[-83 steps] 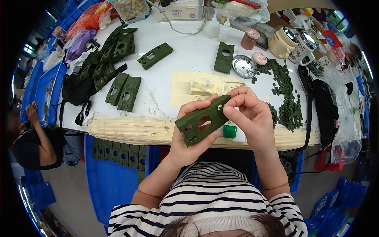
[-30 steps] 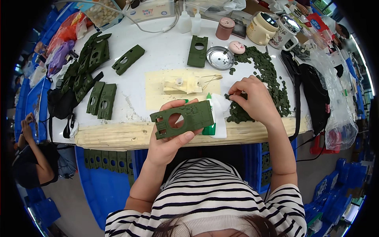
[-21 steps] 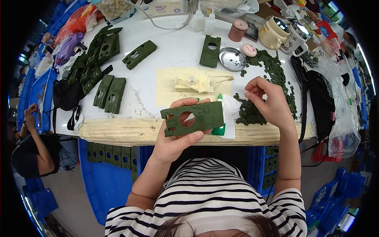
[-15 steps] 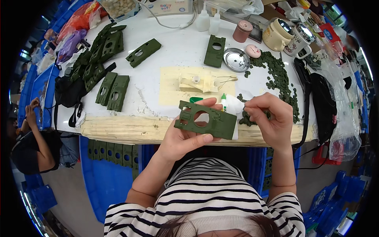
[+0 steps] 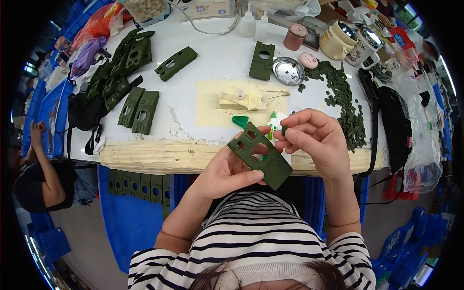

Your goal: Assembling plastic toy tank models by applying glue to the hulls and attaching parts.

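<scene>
Between the right fingers [image 5: 302, 140]: a small dark green piece [image 5: 283, 130], pinched by thumb and forefinger.
Right hand [image 5: 319, 142]: come away from the heap to the hull, so piece and hull are now just beside each other; contact cannot be told.
Left hand [image 5: 220, 174]: grasping the hull, thumb on its face, the others beneath.
Model tank hull [image 5: 276, 170]: dark green, near the counter's padded front edge, turned more steeply than a moment ago, slotted end up and left.
Glue bottle [image 5: 272, 118]: behind the hull, green-tipped.
Taped cream fixture [image 5: 241, 100]: farther back, cotton swabs [image 5: 276, 93] beside it.
Heap of small green parts [image 5: 352, 116]: right side.
Counter [image 5: 183, 104]: more hulls [image 5: 176, 63] left and back.
</scene>
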Available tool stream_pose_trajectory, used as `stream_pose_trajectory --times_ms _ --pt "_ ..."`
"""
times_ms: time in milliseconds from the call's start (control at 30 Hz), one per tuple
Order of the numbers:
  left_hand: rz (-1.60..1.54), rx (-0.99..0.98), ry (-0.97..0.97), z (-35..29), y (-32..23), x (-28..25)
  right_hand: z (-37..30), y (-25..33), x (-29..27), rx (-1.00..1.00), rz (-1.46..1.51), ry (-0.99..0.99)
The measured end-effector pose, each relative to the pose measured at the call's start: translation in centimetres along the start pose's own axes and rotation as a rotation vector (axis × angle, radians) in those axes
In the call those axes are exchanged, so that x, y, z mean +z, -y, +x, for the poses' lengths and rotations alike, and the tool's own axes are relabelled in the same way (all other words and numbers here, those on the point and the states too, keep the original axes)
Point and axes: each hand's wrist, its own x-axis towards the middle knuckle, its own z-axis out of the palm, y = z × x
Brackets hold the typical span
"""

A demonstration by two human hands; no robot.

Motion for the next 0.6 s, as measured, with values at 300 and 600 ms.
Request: stream_pose_trajectory --times_ms 300,600 --pt "0.002 0.001 -0.002 -0.1 -0.4 0.6 0.0 -0.1 0.3 -0.061 -0.048 -0.018" --pt "0.036 0.02 -0.048 -0.2 0.3 1.3 -0.6 -0.5 2.2 -0.496 -0.616 -0.04"
